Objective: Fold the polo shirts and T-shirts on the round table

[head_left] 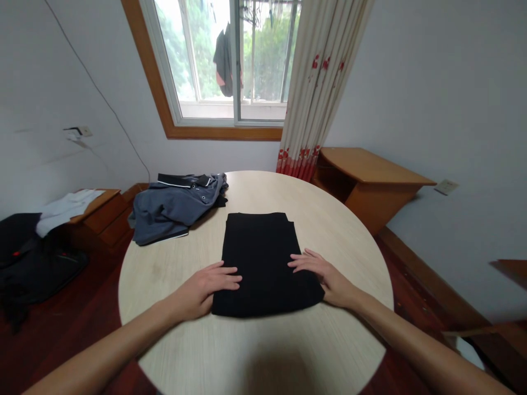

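Observation:
A black folded garment (263, 258) lies flat on the round pale wooden table (197, 351), its narrower end pointing toward the window. Its kind cannot be made out from the folded shape. My left hand (209, 286) rests on the garment's left edge with fingers stretched over the cloth. On the opposite edge, my right hand (323, 274) lies with its fingers spread on the fabric, the thumb side hidden near the lower right corner. Neither hand grips the cloth visibly.
A crumpled grey polo shirt (173, 206) with a dark collar lies at the table's far left. Beyond the table stand a wooden desk (370, 164) and a patterned curtain (317, 82). A black bag (45, 269) sits at the left near a small wooden cabinet (102, 214).

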`<state>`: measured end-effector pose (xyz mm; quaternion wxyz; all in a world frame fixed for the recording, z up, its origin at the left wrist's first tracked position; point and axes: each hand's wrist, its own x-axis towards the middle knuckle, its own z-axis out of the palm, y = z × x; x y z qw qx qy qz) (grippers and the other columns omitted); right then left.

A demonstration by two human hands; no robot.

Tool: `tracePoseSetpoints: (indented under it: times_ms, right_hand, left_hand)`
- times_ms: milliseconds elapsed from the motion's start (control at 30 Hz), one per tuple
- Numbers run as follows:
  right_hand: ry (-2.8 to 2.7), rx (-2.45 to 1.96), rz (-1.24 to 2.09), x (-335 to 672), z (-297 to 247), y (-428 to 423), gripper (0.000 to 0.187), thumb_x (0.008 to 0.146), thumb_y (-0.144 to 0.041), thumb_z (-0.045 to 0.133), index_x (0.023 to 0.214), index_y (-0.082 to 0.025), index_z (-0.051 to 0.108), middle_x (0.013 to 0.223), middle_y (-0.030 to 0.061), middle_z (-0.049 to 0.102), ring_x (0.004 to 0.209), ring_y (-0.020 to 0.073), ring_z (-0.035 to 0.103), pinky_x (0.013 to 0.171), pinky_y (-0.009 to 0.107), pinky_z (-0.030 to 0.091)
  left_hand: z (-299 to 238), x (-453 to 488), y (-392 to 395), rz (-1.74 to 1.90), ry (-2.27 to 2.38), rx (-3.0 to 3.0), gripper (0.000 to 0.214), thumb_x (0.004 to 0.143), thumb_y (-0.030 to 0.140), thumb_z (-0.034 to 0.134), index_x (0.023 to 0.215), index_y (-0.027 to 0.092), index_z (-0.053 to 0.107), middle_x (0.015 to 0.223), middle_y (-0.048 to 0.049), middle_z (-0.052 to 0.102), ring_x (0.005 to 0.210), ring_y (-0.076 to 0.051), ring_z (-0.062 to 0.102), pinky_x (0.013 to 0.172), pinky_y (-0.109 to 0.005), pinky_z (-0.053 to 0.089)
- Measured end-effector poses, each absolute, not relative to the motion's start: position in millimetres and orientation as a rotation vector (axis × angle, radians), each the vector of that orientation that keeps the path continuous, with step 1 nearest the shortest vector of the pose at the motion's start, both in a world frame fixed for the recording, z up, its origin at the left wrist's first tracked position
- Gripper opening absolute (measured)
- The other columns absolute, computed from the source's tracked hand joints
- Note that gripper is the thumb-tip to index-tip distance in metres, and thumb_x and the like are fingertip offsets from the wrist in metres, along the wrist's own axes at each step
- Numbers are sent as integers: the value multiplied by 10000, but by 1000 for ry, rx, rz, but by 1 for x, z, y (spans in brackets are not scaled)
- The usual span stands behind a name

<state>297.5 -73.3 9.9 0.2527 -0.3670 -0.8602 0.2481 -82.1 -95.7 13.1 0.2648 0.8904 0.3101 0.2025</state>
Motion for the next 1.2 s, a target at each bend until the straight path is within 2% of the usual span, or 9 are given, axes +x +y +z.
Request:
tracePoseSetpoints:
  times_ms: [100,200,333,467,533,633,833,1000,1200]
  right_hand:
    - [-2097,-1071,768,287,15,-52,248,867,-321,582,1044,-205,711,1013,93,741,980,270,680,930,458,516]
    - [-1736,-1176,786,268,11,-11,284,897,-391,536,1030,-174,662,925,83,717,874,245,663,787,382,538]
    - [-1613,-1419,873,252,-1,29,495,875,-388,597,1310,-165,522,736,-3,636,683,183,611,665,315,502]
    - [-1699,-1432,777,255,-8,28,658,826,-445,666,1393,-177,468,757,-22,583,672,170,573,635,302,464]
    - [-1717,-1364,758,256,-8,23,566,831,-433,639,1327,-194,507,797,-10,589,694,174,572,632,299,455]
    - [-1666,-1353,654,256,-7,17,367,859,-401,559,1169,-205,539,813,3,595,713,181,569,627,291,438]
    - [-1767,-1796,445,257,-6,11,175,892,-372,538,947,-213,584,793,38,645,683,193,575,589,293,366]
    - [-1798,-1856,535,258,5,25,315,886,-505,602,820,-196,598,863,91,692,735,206,608,613,295,384]
    - [-1615,-1837,820,257,9,38,303,839,-345,682,643,-197,504,628,6,580,602,145,528,551,262,340]
  left_hand:
    - [32,-77,-70,757,985,2118,288,877,287,566,1077,253,771,1090,-67,770,1044,-271,703,1023,-457,496]
    - [43,-61,-27,1093,1200,1739,321,828,456,674,954,173,757,967,-93,767,966,-298,689,911,-435,537]
    - [23,-49,12,1185,1219,1332,609,781,537,749,1218,129,631,1003,-122,751,968,-280,698,840,-386,558]
    - [-3,-56,10,1065,1092,1267,1048,638,425,891,1500,175,348,1091,-135,738,1000,-279,713,871,-418,565]
    - [-6,-59,6,1084,1051,1307,1076,618,407,895,1508,187,332,1108,-130,729,1016,-278,710,884,-420,560]
    - [-4,-59,9,1201,1074,1372,890,647,415,852,1415,182,466,1076,-110,720,991,-254,705,852,-378,554]
    - [-10,-57,20,1150,1345,1495,609,686,424,777,1213,159,626,737,13,627,692,-176,643,628,-282,489]
    - [-12,-59,15,1082,1352,1482,752,677,532,787,1278,144,556,690,26,638,641,-176,632,588,-272,454]
    - [-11,-59,6,1004,1219,1394,908,644,608,812,1339,144,456,689,5,693,645,-205,672,594,-285,479]
